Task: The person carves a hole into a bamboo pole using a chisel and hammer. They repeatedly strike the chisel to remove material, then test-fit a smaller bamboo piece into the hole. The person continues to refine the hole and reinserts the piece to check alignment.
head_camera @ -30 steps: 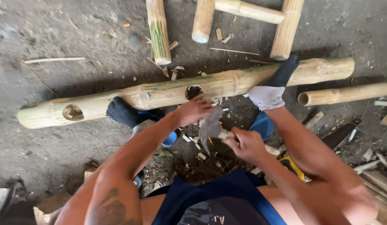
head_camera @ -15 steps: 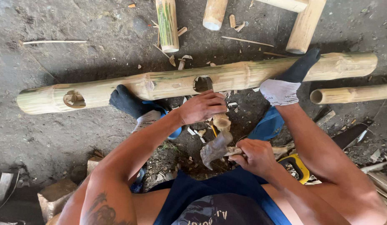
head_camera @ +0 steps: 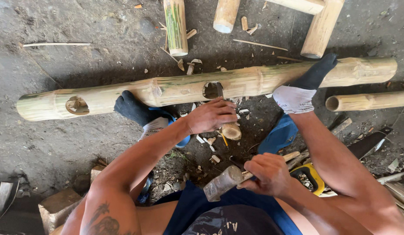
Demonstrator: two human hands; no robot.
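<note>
Head view: at 6 o'clock your right hand (head_camera: 269, 174) grips the hammer (head_camera: 223, 182), fingers closed around its handle. Just above, your left hand (head_camera: 210, 115) holds the chisel (head_camera: 230, 129), its blade in the hole (head_camera: 212, 89) of the long bamboo pole (head_camera: 176, 89). Both socked feet press this pole. At 12 o'clock lie short bamboo pieces (head_camera: 176, 26).

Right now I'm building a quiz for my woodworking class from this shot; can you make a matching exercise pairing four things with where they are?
Things:
1. hammer
2. chisel
3. long bamboo pole
4. yellow-handled saw

Places:
A. lying on the ground beside the right forearm
B. under both socked feet
C. in the right hand
D. gripped by the left hand at the pole's hole

Pairs: 1-C, 2-D, 3-B, 4-A
</note>
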